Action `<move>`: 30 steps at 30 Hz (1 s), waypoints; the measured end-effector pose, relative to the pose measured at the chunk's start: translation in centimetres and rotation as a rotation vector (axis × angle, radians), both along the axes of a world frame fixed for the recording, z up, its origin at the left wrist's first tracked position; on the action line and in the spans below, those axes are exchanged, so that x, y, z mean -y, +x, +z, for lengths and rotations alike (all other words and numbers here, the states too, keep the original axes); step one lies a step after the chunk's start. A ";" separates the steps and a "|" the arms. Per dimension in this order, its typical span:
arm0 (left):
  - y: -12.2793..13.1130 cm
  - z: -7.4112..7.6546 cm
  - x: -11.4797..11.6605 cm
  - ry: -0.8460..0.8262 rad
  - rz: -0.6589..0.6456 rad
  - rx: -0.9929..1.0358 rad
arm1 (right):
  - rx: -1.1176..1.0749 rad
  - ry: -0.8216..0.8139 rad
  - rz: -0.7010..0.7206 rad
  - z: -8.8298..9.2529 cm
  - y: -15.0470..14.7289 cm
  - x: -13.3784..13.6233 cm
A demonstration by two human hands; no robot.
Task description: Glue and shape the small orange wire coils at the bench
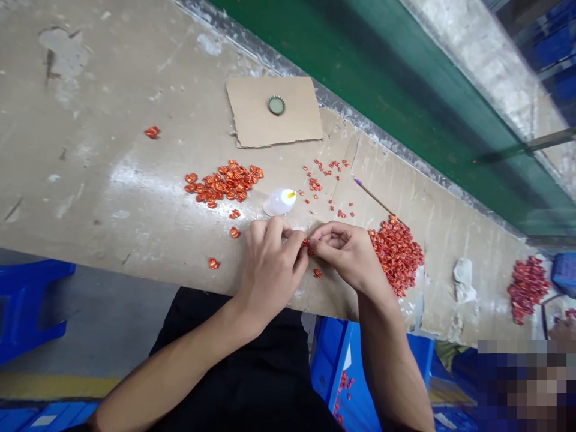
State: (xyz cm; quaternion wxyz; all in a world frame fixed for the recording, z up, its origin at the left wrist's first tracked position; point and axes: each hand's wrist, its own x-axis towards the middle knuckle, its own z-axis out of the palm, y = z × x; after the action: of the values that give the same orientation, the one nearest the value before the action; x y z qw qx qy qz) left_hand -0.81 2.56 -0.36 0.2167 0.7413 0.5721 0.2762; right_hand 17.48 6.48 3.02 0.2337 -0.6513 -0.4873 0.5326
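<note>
The left hand [270, 270] and the right hand [346, 255] are close together at the near edge of a worn, gray-tan stone bench [90, 180]. The fingers [294, 243] of both hands are bent and closed, and they pinch a tiny shiny red piece [306, 243] between them. A pile of small orange-red curly bits [222, 184] lies to the left of the hands. A bigger pile of red curly bits [396, 255] sits just right of the right hand. Tiny red crumbs [315, 184] are spread on the far side of the hands, beside a round white lump with a yellow tip [279, 201]. A thin wooden stick with a purple end [375, 197] lies near them. Farther away, a round metal bottle cap [276, 105] sits on a square of brown cardboard [292, 120]
</note>
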 end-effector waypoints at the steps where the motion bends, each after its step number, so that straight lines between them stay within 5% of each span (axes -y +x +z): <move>1: 0.0 0.0 0.0 0.001 0.001 0.002 | 0.000 -0.012 0.007 0.0 0.1 -0.1; 19: 0.0 -0.6 -0.1 0.087 0.016 -0.005 | 0.088 -0.054 0.008 0.8 -0.6 0.3; 26: -0.8 -0.9 0.6 0.106 -0.008 0.106 | 0.412 0.351 -0.252 1.4 1.6 -0.8; 30: -0.9 -1.0 0.6 0.092 -0.004 0.092 | 0.528 0.376 -0.182 0.7 2.1 -1.5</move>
State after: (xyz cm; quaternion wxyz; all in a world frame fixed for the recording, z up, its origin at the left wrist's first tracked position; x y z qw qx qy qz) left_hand -1.71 1.95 -1.39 0.2089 0.7383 0.5466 0.3354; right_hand 19.61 8.03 3.75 0.2620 -0.7533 -0.5605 0.2231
